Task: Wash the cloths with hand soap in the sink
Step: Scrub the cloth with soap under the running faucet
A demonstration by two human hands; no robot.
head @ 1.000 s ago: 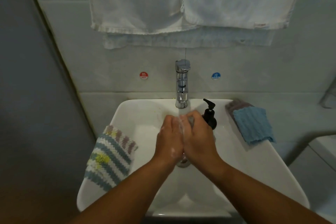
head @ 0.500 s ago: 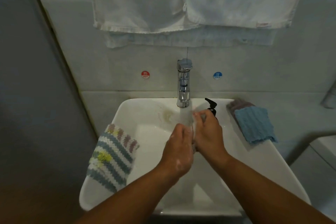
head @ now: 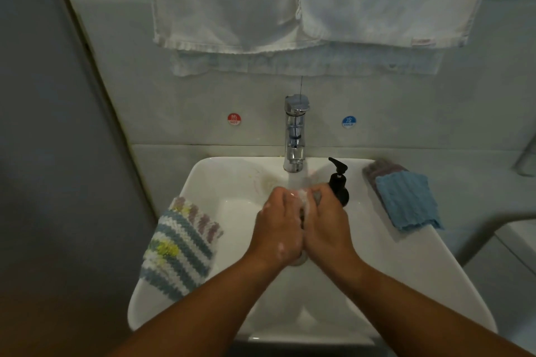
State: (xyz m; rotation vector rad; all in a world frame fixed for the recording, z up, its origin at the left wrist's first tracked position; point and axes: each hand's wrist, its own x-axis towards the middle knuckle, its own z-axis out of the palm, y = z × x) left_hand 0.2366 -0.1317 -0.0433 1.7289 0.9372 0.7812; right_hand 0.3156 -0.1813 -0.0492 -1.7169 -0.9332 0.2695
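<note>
**Sudsy cloth clamped beneath the tap**

On my feed, the fingers of both hands curl tight around a small sudsy cloth. The left hand and right hand press together beneath the faucet, over the sink. A striped cloth drapes the left rim. A blue cloth lies on the right, near the soap pump.

left hand: white suds flecks on its back | right hand: bare | forearms: bare to frame edge

Likely bathroom: sink, tap, towels.
</note>
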